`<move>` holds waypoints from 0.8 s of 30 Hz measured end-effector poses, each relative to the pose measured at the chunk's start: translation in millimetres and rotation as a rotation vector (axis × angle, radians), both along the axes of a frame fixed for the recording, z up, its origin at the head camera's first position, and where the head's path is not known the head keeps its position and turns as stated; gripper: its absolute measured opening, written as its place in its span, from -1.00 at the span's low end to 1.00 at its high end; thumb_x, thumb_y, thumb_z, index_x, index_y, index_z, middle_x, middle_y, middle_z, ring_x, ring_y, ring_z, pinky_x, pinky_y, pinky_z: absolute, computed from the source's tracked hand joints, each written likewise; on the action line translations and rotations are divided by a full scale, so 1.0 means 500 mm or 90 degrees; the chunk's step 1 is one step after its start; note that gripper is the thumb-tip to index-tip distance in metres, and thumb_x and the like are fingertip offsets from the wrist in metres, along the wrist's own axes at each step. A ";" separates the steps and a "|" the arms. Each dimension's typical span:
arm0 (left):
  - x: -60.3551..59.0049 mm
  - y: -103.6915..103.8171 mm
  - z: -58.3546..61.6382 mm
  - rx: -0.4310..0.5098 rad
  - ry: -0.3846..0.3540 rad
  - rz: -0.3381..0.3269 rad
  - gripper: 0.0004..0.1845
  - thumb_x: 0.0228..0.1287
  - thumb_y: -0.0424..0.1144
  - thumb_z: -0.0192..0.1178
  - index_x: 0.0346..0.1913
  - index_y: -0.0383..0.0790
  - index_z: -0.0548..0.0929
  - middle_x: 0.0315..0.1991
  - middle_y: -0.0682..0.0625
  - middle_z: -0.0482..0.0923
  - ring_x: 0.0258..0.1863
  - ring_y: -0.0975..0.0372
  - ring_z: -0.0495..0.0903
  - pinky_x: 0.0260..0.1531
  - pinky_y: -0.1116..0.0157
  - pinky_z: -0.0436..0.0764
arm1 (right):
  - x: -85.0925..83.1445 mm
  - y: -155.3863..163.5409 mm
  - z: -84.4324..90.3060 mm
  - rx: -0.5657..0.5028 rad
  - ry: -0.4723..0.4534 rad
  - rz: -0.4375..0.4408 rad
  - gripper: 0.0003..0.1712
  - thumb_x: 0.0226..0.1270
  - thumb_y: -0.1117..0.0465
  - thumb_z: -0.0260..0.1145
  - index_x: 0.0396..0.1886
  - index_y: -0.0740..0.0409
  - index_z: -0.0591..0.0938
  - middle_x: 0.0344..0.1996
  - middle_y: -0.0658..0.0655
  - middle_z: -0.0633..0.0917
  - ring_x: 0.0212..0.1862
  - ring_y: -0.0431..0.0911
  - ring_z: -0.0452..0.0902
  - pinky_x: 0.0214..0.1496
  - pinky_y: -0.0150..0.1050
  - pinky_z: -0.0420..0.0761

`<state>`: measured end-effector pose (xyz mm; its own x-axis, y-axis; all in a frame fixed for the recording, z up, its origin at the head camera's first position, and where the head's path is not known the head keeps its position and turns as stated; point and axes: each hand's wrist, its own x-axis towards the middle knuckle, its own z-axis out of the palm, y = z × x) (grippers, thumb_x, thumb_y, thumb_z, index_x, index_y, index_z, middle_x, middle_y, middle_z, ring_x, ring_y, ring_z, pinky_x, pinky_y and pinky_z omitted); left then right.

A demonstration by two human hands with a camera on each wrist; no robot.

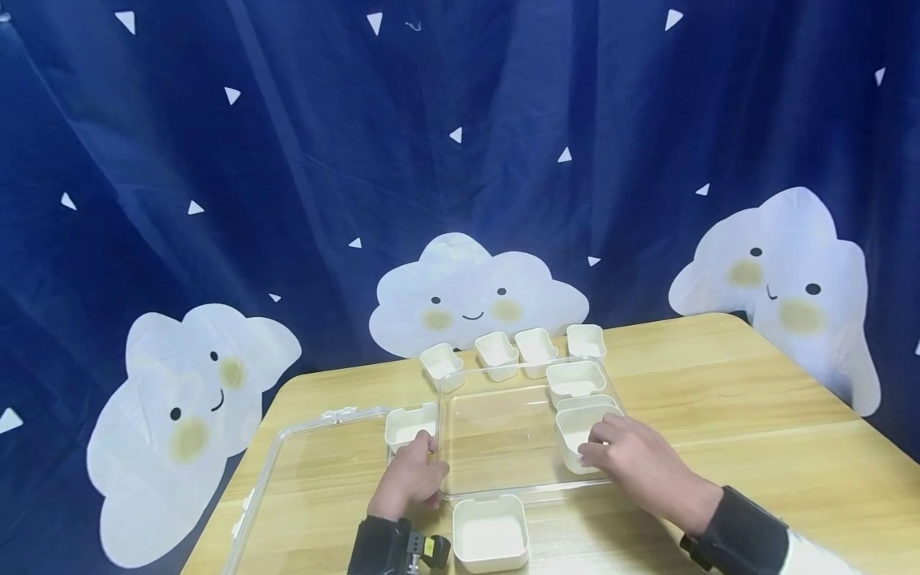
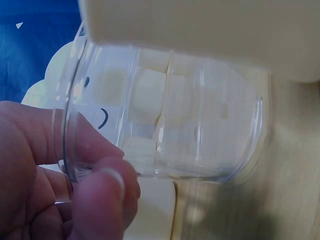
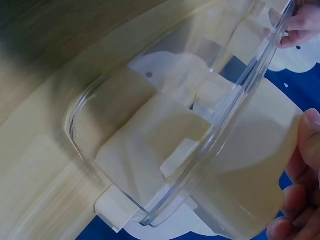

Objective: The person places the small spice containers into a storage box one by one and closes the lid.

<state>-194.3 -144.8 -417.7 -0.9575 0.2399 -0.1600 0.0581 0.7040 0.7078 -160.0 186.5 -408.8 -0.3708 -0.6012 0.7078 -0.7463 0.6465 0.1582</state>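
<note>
From my head view, my left hand sits at the near left corner of the clear box in the middle of the wooden table, while my right hand reaches into the box's right side, fingers curled around a cream cup. That view cannot show how the left hand holds on. My left wrist view does: thumb and fingers pinch the box's transparent rim. My right wrist view shows my fingers against the cup's pale wall just inside the clear wall. Only the head view shows the rest: a clear lid lying left of the box, another cup near me, and four more cups lined along the far edge.
</note>
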 end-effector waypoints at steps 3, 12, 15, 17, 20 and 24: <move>0.000 0.000 0.000 0.004 -0.001 -0.001 -0.65 0.28 -0.34 0.08 0.05 -0.45 0.34 -0.70 -0.07 0.50 -0.77 0.18 0.54 -0.62 0.29 0.39 | 0.002 -0.002 -0.002 0.001 0.002 0.006 -0.70 0.25 0.01 0.12 -0.56 -0.01 0.65 -0.56 -0.12 0.48 -0.49 -0.23 0.31 -0.51 -0.38 0.34; 0.000 0.000 0.004 0.007 0.001 -0.007 -0.64 0.28 -0.35 0.08 0.06 -0.46 0.33 -0.70 -0.07 0.50 -0.77 0.18 0.54 -0.61 0.27 0.40 | 0.006 -0.002 -0.005 0.007 -0.022 0.019 -0.90 0.02 0.12 0.32 -0.59 -0.03 0.59 -0.56 -0.14 0.45 -0.51 -0.25 0.34 -0.50 -0.37 0.39; 0.001 0.000 0.004 0.013 0.000 -0.005 -0.65 0.27 -0.36 0.08 0.06 -0.46 0.34 -0.68 -0.08 0.50 -0.76 0.19 0.55 -0.62 0.27 0.42 | 0.005 -0.001 -0.006 0.012 -0.029 0.016 -0.90 0.00 0.13 0.35 -0.60 -0.04 0.59 -0.56 -0.14 0.45 -0.51 -0.25 0.34 -0.50 -0.38 0.40; 0.001 0.000 0.003 0.020 -0.001 -0.004 -0.65 0.27 -0.37 0.08 0.06 -0.47 0.33 -0.66 -0.09 0.50 -0.77 0.19 0.55 -0.62 0.27 0.45 | 0.003 0.000 -0.007 0.016 -0.040 0.013 -0.88 -0.01 0.13 0.38 -0.61 -0.04 0.58 -0.56 -0.15 0.45 -0.51 -0.27 0.33 -0.51 -0.40 0.40; 0.000 0.000 0.000 0.025 -0.002 -0.003 -0.65 0.27 -0.37 0.08 0.05 -0.47 0.33 -0.64 -0.10 0.51 -0.77 0.20 0.56 -0.62 0.27 0.47 | 0.002 0.002 -0.010 0.020 -0.059 0.010 -0.86 -0.02 0.14 0.41 -0.61 -0.05 0.58 -0.57 -0.17 0.44 -0.52 -0.30 0.32 -0.54 -0.43 0.38; -0.002 0.000 -0.003 0.018 -0.001 0.001 -0.66 0.27 -0.36 0.08 0.04 -0.45 0.34 -0.61 -0.10 0.50 -0.76 0.20 0.56 -0.65 0.29 0.44 | 0.003 0.004 -0.014 0.022 -0.083 0.005 -0.82 -0.06 0.15 0.46 -0.62 -0.07 0.57 -0.57 -0.18 0.43 -0.52 -0.32 0.31 -0.56 -0.45 0.38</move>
